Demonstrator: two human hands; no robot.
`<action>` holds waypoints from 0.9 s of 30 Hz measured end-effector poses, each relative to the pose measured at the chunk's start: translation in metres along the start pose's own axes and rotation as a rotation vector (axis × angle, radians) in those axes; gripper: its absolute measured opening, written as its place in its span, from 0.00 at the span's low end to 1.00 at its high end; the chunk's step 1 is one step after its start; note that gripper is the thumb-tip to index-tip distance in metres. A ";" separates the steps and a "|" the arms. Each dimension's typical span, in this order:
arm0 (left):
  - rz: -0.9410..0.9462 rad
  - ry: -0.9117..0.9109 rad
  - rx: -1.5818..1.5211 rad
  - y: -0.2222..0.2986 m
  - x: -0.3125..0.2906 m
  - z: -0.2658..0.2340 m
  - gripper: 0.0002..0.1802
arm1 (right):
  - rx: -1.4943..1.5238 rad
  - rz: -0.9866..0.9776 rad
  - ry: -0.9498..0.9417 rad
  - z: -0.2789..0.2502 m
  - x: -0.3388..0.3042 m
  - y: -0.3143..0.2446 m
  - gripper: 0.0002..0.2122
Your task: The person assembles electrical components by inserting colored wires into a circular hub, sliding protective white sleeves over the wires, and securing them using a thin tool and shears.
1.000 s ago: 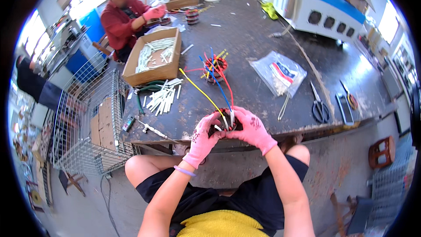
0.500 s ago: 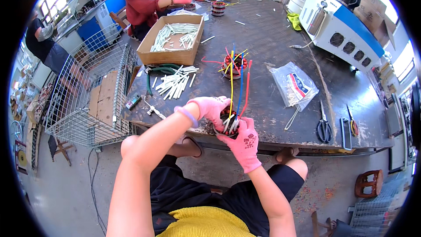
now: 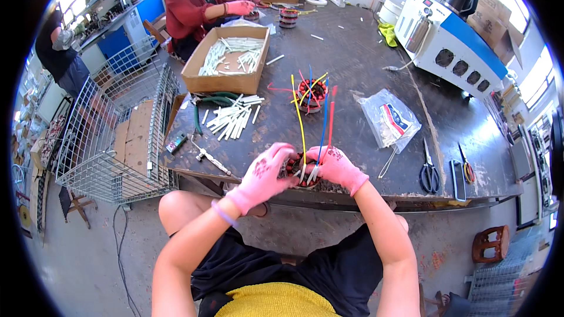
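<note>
At the near edge of the table stands a motor stator [image 3: 293, 168] with dark red windings, partly hidden by my gloved hands. A yellow wire [image 3: 302, 126], a blue wire [image 3: 324, 135] and a red wire [image 3: 332, 114] rise from it, with whitish sleeves [image 3: 313, 174] at their bases. My left hand [image 3: 264, 175], in a pink glove, curves round the stator's left side, thumb and fingers on either side. On the right, my right hand [image 3: 339, 168] has closed fingers at the foot of the blue and red wires. A second stator [image 3: 312, 95] with coloured leads sits farther back.
White tubes [image 3: 232, 118] lie loose beside green-handled pliers [image 3: 198, 118]; more fill a cardboard box [image 3: 226, 85]. At right are a plastic bag [image 3: 388, 120], scissors [image 3: 430, 176] and a white-blue machine [image 3: 449, 47]. A wire cart [image 3: 117, 141] stands left; a co-worker [image 3: 197, 3] sits across.
My left hand has shifted left and down, round the stator's side. My right hand has moved up and right, to the wires' feet. The yellow wire leans farther left.
</note>
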State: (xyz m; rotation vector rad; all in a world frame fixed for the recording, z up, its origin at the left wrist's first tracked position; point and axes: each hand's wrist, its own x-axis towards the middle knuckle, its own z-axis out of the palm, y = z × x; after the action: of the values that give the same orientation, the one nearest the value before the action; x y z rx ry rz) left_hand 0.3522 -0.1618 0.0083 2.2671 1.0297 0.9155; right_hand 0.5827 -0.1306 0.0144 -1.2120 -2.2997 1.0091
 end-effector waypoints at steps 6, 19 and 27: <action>0.065 0.147 -0.187 -0.012 -0.030 0.031 0.28 | -0.038 -0.047 -0.052 0.005 0.003 -0.008 0.11; 0.106 0.172 -0.246 -0.016 -0.026 0.032 0.27 | 0.058 -0.009 -0.152 -0.016 -0.007 -0.023 0.09; 0.016 0.133 -0.278 -0.007 -0.025 0.029 0.23 | 0.154 -0.038 -0.235 -0.010 -0.010 -0.011 0.10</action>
State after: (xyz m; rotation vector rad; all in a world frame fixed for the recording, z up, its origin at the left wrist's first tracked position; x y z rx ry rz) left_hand 0.3583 -0.1811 -0.0251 2.0094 0.8784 1.1527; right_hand 0.5882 -0.1380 0.0296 -1.0327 -2.3550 1.3506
